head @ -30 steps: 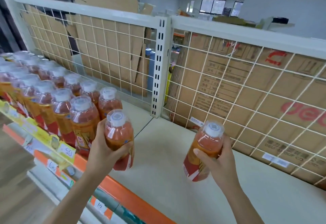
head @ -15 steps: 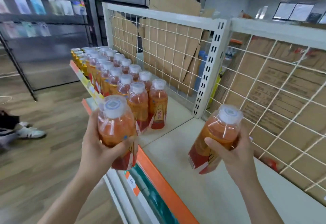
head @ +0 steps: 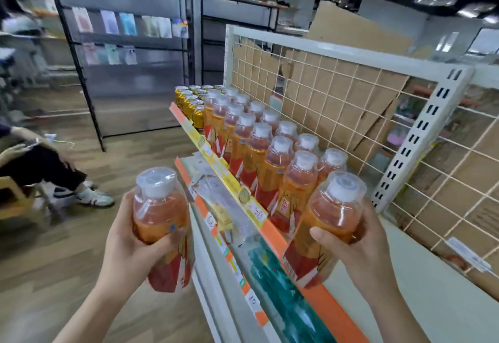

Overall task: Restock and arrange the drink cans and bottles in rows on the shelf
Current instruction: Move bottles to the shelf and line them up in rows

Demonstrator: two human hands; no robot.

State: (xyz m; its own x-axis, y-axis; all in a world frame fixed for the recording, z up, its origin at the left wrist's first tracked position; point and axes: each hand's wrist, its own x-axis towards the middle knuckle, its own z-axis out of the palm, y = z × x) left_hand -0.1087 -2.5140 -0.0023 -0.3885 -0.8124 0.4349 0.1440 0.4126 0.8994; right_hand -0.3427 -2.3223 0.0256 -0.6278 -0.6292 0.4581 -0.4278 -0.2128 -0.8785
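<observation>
Holding one bottle in each hand, the person stands at the front edge of the shelf (head: 421, 275). The left hand (head: 124, 237) grips the left tea bottle (head: 162, 218) round its mid-body, fingers and thumb curled about the label. This bottle hangs out over the aisle floor, left of the shelf edge. The right hand (head: 361, 251) grips the right tea bottle (head: 329, 224) the same way. That bottle is tilted slightly and sits above the orange front lip, just beside the nearest standing bottle.

The stocked bottle rows (head: 270, 153) run back along the shelf in tidy files, with gold cans (head: 193, 105) at the far end. A wire mesh back panel (head: 324, 94) closes the rear. Bare shelf lies to the right of the rows.

Handling notes (judged, not measured):
- Both bottles appear full, so expect moderate weight for a one-handed hold.
- The clear plastic wall likely yields under a hard squeeze; grip firmly but do not crush.
- The glossy sleeve label may be slippery; wrap the body rather than pinching it.
- Take hold below the shoulder, never by the film-covered cap.
- Set each base down flat and close to its neighbour; a knock could topple the row.
</observation>
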